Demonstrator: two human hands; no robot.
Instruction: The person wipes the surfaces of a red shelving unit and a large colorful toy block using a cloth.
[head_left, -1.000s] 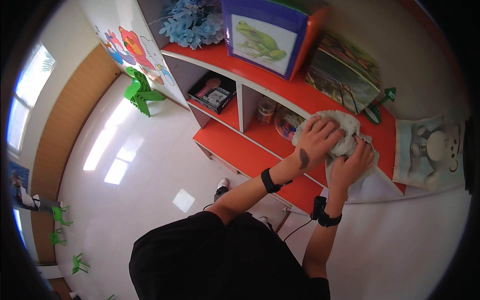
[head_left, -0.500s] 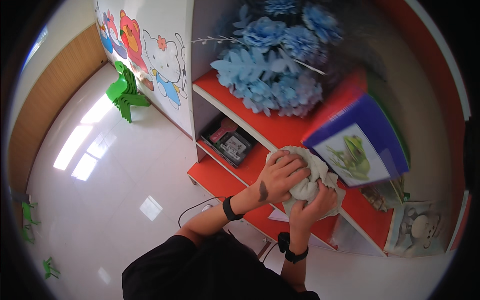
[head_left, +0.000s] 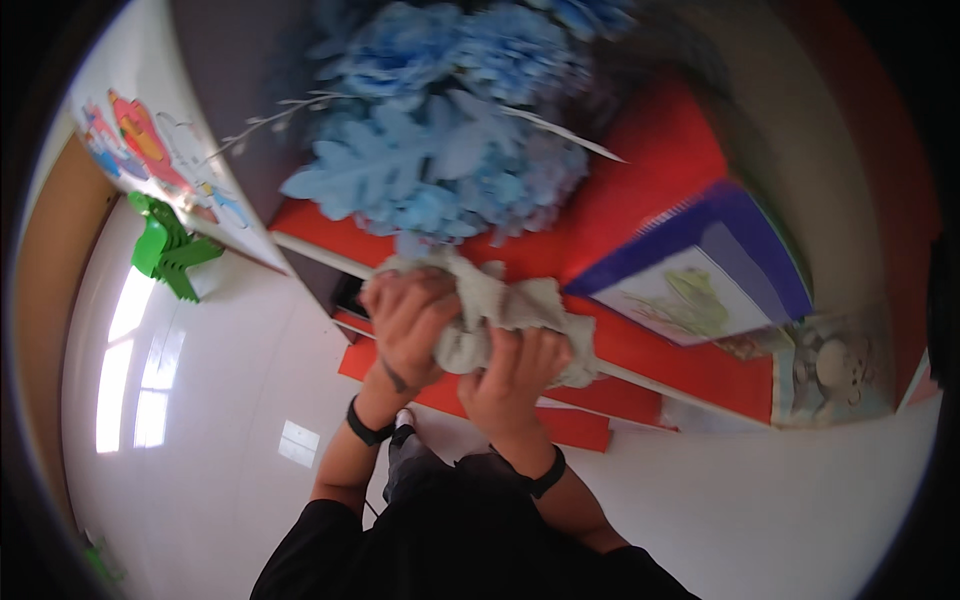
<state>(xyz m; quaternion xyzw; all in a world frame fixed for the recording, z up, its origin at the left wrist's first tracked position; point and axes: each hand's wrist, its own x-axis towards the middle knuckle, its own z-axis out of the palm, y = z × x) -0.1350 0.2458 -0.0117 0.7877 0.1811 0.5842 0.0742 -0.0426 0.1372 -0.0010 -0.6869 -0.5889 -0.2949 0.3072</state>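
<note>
A crumpled pale grey-green cloth (head_left: 530, 302) is bunched between my two hands in front of the red shelf (head_left: 700, 375). My left hand (head_left: 408, 322) grips its left part, fingers curled over the folds. The lower right part is gripped by my right hand (head_left: 514, 378), its fingers also bent into the fabric. Just beyond the cloth, blue artificial flowers (head_left: 430, 150) rest on the shelf. To the right stands a tilted book or folder (head_left: 690, 290) with a frog picture and a blue border. Both hands look slightly blurred.
Lower red shelf boards (head_left: 570, 425) step down beneath my hands. A bear picture sheet (head_left: 838, 375) hangs at the right end. Stacked green chairs (head_left: 170, 245) stand on the glossy floor (head_left: 230, 370) at left, by a wall with cartoon figures (head_left: 150, 150).
Both hands and the cloth have shifted left along the shelf, closer to the flowers. My view has moved too, with the flowers looming larger. The cloth stays in both hands.
</note>
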